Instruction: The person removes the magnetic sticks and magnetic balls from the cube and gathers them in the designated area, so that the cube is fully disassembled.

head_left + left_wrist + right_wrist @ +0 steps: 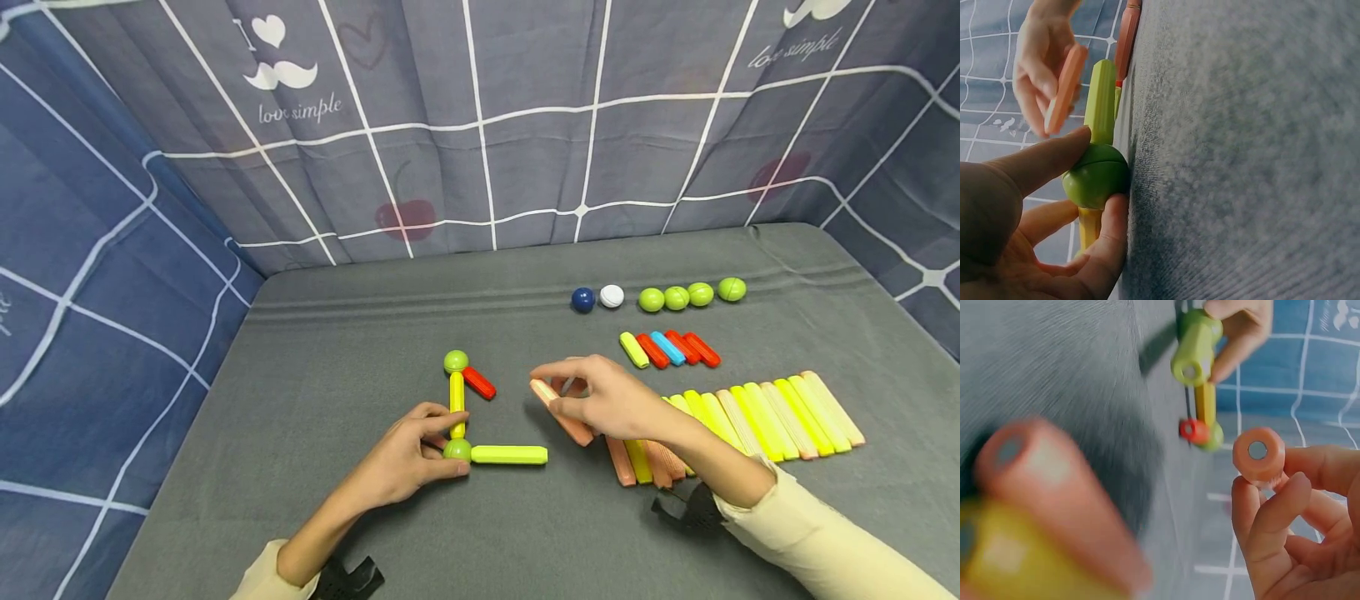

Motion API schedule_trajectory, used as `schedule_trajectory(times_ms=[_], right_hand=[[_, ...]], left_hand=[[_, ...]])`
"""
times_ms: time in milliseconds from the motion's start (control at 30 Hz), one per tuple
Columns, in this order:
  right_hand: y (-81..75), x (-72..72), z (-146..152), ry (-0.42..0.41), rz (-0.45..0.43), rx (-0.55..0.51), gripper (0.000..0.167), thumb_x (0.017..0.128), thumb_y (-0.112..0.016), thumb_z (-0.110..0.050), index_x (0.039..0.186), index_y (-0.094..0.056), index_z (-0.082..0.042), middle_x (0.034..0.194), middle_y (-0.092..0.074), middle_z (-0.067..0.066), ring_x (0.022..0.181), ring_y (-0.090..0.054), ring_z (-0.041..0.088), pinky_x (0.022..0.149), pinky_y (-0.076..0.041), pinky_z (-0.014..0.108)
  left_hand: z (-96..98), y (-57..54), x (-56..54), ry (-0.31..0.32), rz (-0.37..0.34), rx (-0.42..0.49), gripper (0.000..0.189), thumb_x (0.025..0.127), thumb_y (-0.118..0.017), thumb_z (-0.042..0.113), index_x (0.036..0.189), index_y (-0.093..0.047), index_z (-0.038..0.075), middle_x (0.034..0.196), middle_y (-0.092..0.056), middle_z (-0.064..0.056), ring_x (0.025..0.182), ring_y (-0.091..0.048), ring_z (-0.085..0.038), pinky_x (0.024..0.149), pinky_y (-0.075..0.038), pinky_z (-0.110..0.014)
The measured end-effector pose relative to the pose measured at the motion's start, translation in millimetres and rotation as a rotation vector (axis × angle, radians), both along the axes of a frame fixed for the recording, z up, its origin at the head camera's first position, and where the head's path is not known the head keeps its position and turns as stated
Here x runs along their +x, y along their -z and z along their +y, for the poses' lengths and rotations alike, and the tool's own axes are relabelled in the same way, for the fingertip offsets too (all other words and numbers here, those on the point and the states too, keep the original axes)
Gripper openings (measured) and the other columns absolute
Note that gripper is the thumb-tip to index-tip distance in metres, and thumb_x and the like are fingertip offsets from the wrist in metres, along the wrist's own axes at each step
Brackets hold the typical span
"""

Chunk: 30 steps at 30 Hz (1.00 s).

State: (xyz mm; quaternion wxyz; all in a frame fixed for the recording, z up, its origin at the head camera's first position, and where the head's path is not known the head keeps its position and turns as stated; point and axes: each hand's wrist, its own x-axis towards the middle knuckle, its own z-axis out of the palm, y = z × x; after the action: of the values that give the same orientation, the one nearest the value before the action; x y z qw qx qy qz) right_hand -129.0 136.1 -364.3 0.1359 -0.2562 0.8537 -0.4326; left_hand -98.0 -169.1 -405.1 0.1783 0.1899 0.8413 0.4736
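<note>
My left hand [408, 450] pinches a green ball [1096, 176] at the corner of a small build on the grey cloth. From that ball a yellow rod [457, 400] runs away to a second green ball [456, 361], and a lime rod [510, 455] points right. A short red rod [480, 382] joins the far ball at an angle. Between thumb and fingers, my right hand [600, 396] holds an orange rod [1259, 453] above the cloth, right of the build. Its end facing the right wrist camera has a round silvery disc.
A long row of yellow and orange rods [761, 417] lies under and beyond the right forearm. Behind it are several short coloured rods [667, 348], then a blue ball [582, 300], a white ball [611, 296] and several green balls [677, 298]. A gridded curtain [525, 125] closes off the back.
</note>
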Motion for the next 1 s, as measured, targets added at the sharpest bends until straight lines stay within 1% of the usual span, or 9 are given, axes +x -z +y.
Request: schedule_trajectory(times_ms=[100, 233, 300, 400, 467, 533, 700, 833, 1000], right_hand=[[-4.9, 6.6, 24, 0.038, -0.013, -0.006, 0.036, 0.092, -0.065, -0.006, 0.128, -0.065, -0.007, 0.100, -0.065, 0.001, 0.084, -0.061, 0.016, 0.066, -0.052, 0.029], [-11.8, 16.0, 64, 0.094, -0.009, -0.011, 0.035, 0.094, -0.068, -0.010, 0.128, -0.064, -0.008, 0.095, -0.065, 0.003, 0.082, -0.061, 0.017, 0.053, -0.049, 0.027], [-13.1, 19.7, 88, 0.117, 0.032, 0.014, 0.035, 0.094, -0.068, -0.011, 0.129, -0.064, -0.008, 0.094, -0.065, 0.003, 0.082, -0.061, 0.015, 0.055, -0.049, 0.026], [-11.6, 25.3, 126, 0.192, 0.092, 0.080, 0.035, 0.094, -0.068, -0.010, 0.129, -0.064, -0.009, 0.097, -0.066, 0.003, 0.083, -0.061, 0.012, 0.059, -0.050, 0.025], [-7.4, 29.5, 151, 0.248, 0.147, 0.147, 0.036, 0.093, -0.068, -0.007, 0.129, -0.063, -0.006, 0.098, -0.066, 0.005, 0.082, -0.061, 0.009, 0.062, -0.048, 0.024], [-2.2, 35.3, 175, 0.337, 0.166, 0.227, 0.038, 0.092, -0.070, -0.009, 0.129, -0.063, -0.003, 0.099, -0.067, 0.006, 0.079, -0.059, 0.003, 0.058, -0.047, 0.023], [12.8, 46.3, 222, 0.499, 0.125, 0.380, 0.044, 0.093, -0.067, -0.004, 0.133, -0.054, 0.007, 0.101, -0.060, 0.019, 0.068, -0.052, 0.004, 0.045, -0.046, 0.027], [26.1, 45.7, 252, 0.571, 0.152, 0.457, 0.047, 0.089, -0.065, 0.007, 0.131, -0.047, 0.015, 0.101, -0.053, 0.035, 0.062, -0.050, 0.010, 0.041, -0.046, 0.028], [40.6, 41.3, 278, 0.612, 0.133, 0.468, 0.047, 0.088, -0.063, 0.010, 0.129, -0.043, 0.020, 0.094, -0.052, 0.035, 0.054, -0.049, 0.008, 0.040, -0.048, 0.028]], left_hand=[[-0.8, 0.3, -0.3, 0.005, 0.000, 0.005, 0.064, 0.081, -0.083, 0.018, 0.137, -0.057, 0.002, 0.124, -0.052, -0.010, 0.099, -0.056, -0.023, 0.077, -0.056, -0.026], [-1.5, 0.2, -0.8, 0.009, -0.001, 0.006, 0.064, 0.082, -0.083, 0.018, 0.138, -0.056, 0.002, 0.125, -0.051, -0.010, 0.099, -0.056, -0.023, 0.078, -0.056, -0.025], [-1.7, -0.1, -0.9, 0.006, -0.001, 0.004, 0.064, 0.082, -0.083, 0.018, 0.138, -0.056, 0.002, 0.125, -0.051, -0.010, 0.099, -0.056, -0.023, 0.078, -0.056, -0.026], [-1.8, -0.2, -0.4, -0.004, -0.006, 0.003, 0.064, 0.081, -0.083, 0.017, 0.138, -0.056, 0.003, 0.125, -0.051, -0.010, 0.099, -0.055, -0.023, 0.077, -0.056, -0.026], [-1.7, 0.5, 0.6, -0.002, -0.011, 0.000, 0.064, 0.081, -0.083, 0.018, 0.138, -0.056, 0.003, 0.125, -0.051, -0.010, 0.099, -0.055, -0.023, 0.077, -0.056, -0.026], [-1.4, 1.6, 1.9, 0.002, -0.017, 0.000, 0.065, 0.082, -0.083, 0.019, 0.138, -0.056, 0.003, 0.125, -0.051, -0.010, 0.099, -0.055, -0.023, 0.077, -0.056, -0.026], [-1.2, 4.0, 4.2, 0.010, -0.018, 0.009, 0.064, 0.082, -0.083, 0.019, 0.138, -0.056, 0.002, 0.124, -0.051, -0.010, 0.099, -0.055, -0.023, 0.077, -0.056, -0.026], [-1.1, 4.2, 3.7, 0.007, -0.010, 0.014, 0.064, 0.082, -0.083, 0.018, 0.138, -0.056, 0.002, 0.124, -0.051, -0.010, 0.098, -0.055, -0.023, 0.077, -0.056, -0.026], [-0.7, 3.7, 3.0, 0.006, -0.020, 0.013, 0.064, 0.082, -0.083, 0.017, 0.138, -0.056, 0.003, 0.124, -0.051, -0.010, 0.098, -0.055, -0.022, 0.077, -0.056, -0.026]])
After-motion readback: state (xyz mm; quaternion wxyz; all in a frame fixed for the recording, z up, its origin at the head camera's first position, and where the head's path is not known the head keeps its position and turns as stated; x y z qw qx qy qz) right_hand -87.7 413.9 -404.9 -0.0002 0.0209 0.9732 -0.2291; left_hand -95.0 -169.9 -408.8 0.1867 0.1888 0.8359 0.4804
